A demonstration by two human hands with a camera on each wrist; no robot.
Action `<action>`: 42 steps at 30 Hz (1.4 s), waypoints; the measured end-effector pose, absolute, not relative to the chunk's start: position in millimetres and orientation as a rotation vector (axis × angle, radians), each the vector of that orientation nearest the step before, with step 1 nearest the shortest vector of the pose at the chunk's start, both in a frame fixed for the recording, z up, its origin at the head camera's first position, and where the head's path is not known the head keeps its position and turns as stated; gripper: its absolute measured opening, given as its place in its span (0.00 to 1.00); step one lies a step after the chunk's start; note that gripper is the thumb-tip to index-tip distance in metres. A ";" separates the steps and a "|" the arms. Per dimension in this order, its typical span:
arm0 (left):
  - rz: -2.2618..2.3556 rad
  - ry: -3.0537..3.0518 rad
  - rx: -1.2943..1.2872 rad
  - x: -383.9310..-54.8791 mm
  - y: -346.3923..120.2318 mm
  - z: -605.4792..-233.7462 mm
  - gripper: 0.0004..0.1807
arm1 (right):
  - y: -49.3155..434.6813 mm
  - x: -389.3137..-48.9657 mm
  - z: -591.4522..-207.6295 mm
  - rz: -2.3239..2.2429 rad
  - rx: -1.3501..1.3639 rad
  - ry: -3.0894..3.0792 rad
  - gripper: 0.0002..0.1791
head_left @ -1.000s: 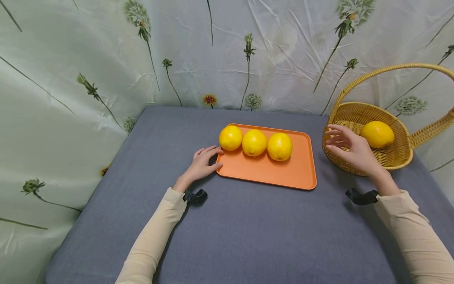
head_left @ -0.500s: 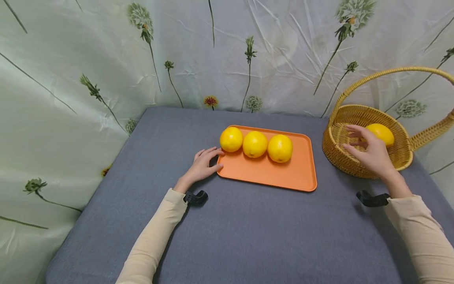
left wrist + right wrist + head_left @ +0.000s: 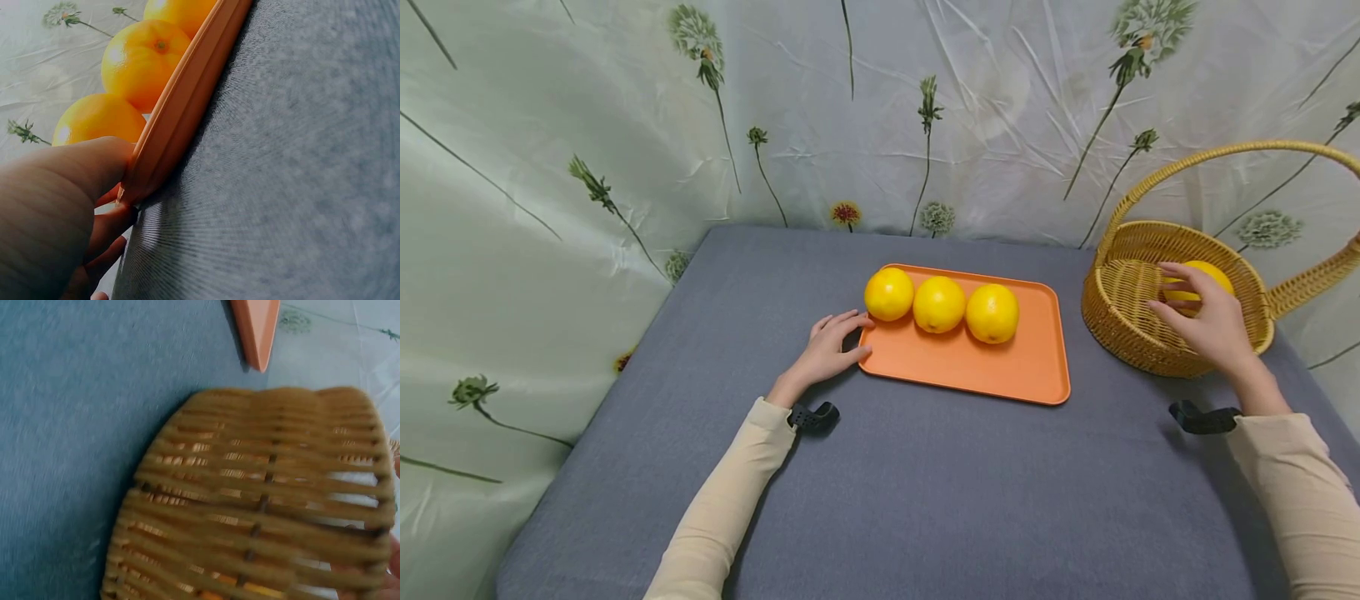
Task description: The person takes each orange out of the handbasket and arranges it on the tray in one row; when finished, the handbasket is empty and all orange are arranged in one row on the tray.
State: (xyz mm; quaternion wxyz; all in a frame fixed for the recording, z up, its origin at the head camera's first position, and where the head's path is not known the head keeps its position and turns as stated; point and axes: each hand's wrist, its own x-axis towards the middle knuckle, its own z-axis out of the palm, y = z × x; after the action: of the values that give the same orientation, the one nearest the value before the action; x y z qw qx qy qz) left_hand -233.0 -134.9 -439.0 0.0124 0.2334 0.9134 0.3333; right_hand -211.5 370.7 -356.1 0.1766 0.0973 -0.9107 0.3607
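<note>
My left hand (image 3: 826, 348) rests at the left end of an orange tray (image 3: 964, 368), thumb and fingertips spread along its rim. In the left wrist view the thumb meets the rim (image 3: 164, 128), with the other fingers lower at the corner. Three oranges (image 3: 939, 305) sit in a row along the tray's back left. My right hand (image 3: 1216, 327) reaches over the wicker basket (image 3: 1116, 329), fingers and thumb apart beside a yellow fruit (image 3: 1216, 273) inside, partly covering it. In the right wrist view the basket's woven side (image 3: 250, 462) hides most of that hand.
The basket's tall handle (image 3: 1232, 147) arches above the right hand. Grey cloth (image 3: 970, 492) covers the table, and a curtain (image 3: 1000, 117) printed with dandelions hangs behind and to the left. The tray lies left of the basket with a gap between them.
My right hand has moved right, from the basket's left rim across to the fruit inside, covering more of it. The left hand, tray and oranges stay in place.
</note>
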 end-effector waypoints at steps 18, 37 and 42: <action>1.033 2.830 0.705 -234.3 -134.6 -438.5 0.24 | 406.8 -218.1 -361.9 0.851 0.148 -2.721 0.31; 1.036 2.834 0.694 -233.4 -134.5 -438.1 0.24 | 412.9 -226.9 -362.6 0.771 0.105 -2.790 0.34; 1.039 2.830 0.693 -232.9 -134.9 -438.1 0.24 | 416.3 -229.5 -365.2 0.757 0.087 -2.795 0.34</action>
State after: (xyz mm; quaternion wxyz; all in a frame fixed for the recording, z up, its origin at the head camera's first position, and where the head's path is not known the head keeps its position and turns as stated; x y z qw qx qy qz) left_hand -232.9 -134.9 -438.1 0.0243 0.2239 0.9146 0.3358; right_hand -229.5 416.3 -365.2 0.1218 0.0299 -0.9576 0.2593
